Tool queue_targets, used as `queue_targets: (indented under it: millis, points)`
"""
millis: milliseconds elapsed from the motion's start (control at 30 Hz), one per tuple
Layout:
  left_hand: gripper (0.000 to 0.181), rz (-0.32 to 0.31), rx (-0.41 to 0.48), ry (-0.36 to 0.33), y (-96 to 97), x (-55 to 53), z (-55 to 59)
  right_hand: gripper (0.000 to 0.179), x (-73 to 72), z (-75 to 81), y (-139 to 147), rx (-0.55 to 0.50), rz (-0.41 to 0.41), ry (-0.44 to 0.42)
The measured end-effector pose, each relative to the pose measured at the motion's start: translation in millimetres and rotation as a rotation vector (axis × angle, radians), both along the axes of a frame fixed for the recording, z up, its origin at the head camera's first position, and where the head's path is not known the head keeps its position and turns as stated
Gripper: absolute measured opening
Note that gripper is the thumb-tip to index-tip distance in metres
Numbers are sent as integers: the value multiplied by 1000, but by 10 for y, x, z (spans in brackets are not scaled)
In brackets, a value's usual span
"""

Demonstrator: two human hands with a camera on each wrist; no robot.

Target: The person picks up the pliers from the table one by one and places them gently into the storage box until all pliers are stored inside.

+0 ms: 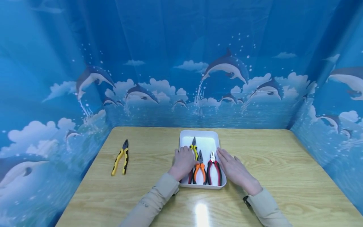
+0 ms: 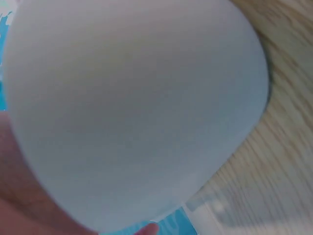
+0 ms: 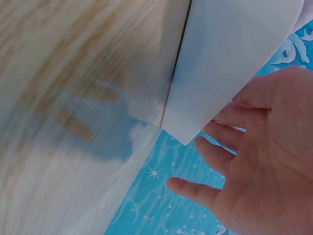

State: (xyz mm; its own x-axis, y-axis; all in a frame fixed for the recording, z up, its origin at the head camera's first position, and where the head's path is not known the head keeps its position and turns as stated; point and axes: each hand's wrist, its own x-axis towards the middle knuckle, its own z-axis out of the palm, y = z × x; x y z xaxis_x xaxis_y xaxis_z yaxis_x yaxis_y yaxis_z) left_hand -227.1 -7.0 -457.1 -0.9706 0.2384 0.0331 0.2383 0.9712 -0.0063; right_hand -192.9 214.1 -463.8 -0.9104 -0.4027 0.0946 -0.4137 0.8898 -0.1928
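A white tray rests on the table with several pliers inside. Among them are orange-handled pliers, red-and-black pliers and, farther back, yellow-handled pliers. My left hand grips the tray's left side, its thumb over the inside; it covers part of the tools there. In the left wrist view the tray's outer wall fills most of the picture. Against the right wall lies my right hand, fingers extended; the right wrist view shows them spread beside the wall.
Yellow-and-black pliers lie on the wooden table, well left of the tray. A blue dolphin-print curtain hangs along the back and both sides of the table.
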Motion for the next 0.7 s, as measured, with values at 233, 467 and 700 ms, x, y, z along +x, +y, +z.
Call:
queue_targets:
  millis: [233,467,700]
  points:
    - [54,-19,1,102,-52,12,35,53,4,-2,-6,0,11,23]
    - [29,-74,120,310,-98,7,81,52,9,6,-2,-7,4,14]
    - [22,-95,110,446,-196,13,116,52,12,5,0,3,7,21]
